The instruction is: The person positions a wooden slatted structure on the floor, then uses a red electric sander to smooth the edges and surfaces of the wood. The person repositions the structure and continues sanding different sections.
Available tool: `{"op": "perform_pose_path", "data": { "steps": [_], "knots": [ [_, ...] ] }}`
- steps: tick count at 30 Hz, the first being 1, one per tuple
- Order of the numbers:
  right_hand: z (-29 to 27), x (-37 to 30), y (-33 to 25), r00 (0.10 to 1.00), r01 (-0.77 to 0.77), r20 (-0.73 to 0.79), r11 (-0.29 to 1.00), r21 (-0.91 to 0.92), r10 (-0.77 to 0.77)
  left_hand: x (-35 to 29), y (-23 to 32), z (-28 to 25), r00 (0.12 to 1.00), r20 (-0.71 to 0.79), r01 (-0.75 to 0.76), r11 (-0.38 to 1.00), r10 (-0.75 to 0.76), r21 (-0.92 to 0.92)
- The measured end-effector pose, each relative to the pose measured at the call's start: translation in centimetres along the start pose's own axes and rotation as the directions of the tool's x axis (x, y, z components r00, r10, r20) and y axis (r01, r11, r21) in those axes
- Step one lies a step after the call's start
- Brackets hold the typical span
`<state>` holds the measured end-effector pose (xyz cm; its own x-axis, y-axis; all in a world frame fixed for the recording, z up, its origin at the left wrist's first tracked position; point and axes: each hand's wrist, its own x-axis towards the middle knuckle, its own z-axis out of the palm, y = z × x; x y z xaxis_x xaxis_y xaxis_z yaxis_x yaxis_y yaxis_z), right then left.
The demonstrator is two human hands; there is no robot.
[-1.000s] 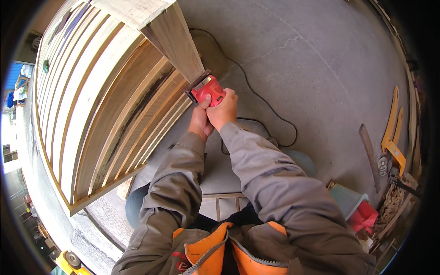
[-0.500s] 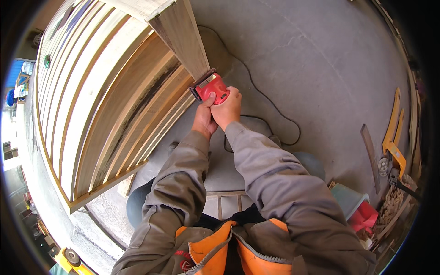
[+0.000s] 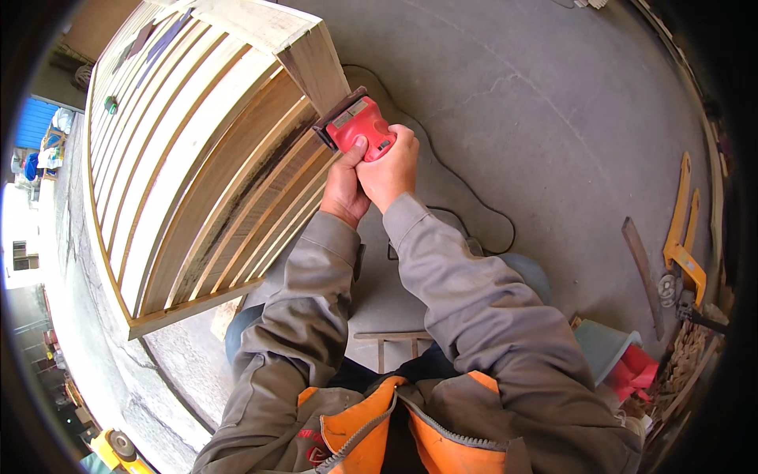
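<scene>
A red electric sander (image 3: 362, 126) is gripped by both of my hands, its dark sanding pad against the lower end of a wooden post (image 3: 314, 69). My left hand (image 3: 344, 186) closes on the sander's near side, thumb on the red body. My right hand (image 3: 392, 167) wraps round its back end. The post is the corner of a large slatted wooden frame (image 3: 207, 118), which stands to my left with pale slats on top and more boards down its side. A long dark streak marks one of the side boards.
A black cord (image 3: 450, 170) loops over the grey floor (image 3: 553, 142) beyond my right hand. At right lie a yellow-handled tool (image 3: 681, 245), a dark strip (image 3: 643, 272) and a grey bin (image 3: 604, 351) with red material. A green round item (image 3: 110, 104) rests on the slats.
Both hands and the sander have moved slightly up along the post, away from me. The frame sits a little further right and its top shows more in view.
</scene>
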<state>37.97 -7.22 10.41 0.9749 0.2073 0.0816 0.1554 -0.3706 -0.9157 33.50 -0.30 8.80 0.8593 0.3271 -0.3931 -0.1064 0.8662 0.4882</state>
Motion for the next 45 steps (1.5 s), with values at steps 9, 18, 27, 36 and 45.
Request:
{"op": "perform_pose_path", "data": {
  "steps": [9, 18, 27, 36, 45],
  "knots": [
    [-2.6, 1.4, -6.5, 0.974, 0.215, -0.087, 0.973, 0.080, -0.208, -2.6, 4.0, 6.2, 0.977, 0.172, -0.138, 0.989, 0.129, 0.044],
    [-0.4, 0.1, -0.8, 0.999, -0.006, 0.036, 1.000, -0.022, 0.007, -0.1, 0.1, 0.3, 1.000, 0.001, -0.031, 0.999, 0.031, 0.005],
    [1.2, 0.2, 4.2, 0.993, -0.091, 0.074, 0.995, -0.048, 0.094, 2.3, -3.0, -3.7, 0.995, -0.095, 0.040, 0.999, -0.043, -0.031],
    [3.2, 0.3, 8.7, 0.988, -0.138, 0.066, 0.989, -0.057, 0.141, 4.5, -5.2, -7.1, 0.980, -0.165, 0.107, 0.994, -0.110, -0.029],
    [4.2, 0.9, 11.9, 0.978, -0.155, 0.107, 0.967, -0.202, 0.179, 6.3, -7.1, -9.7, 0.965, -0.165, 0.188, 0.975, -0.205, -0.116]
  ]
}}
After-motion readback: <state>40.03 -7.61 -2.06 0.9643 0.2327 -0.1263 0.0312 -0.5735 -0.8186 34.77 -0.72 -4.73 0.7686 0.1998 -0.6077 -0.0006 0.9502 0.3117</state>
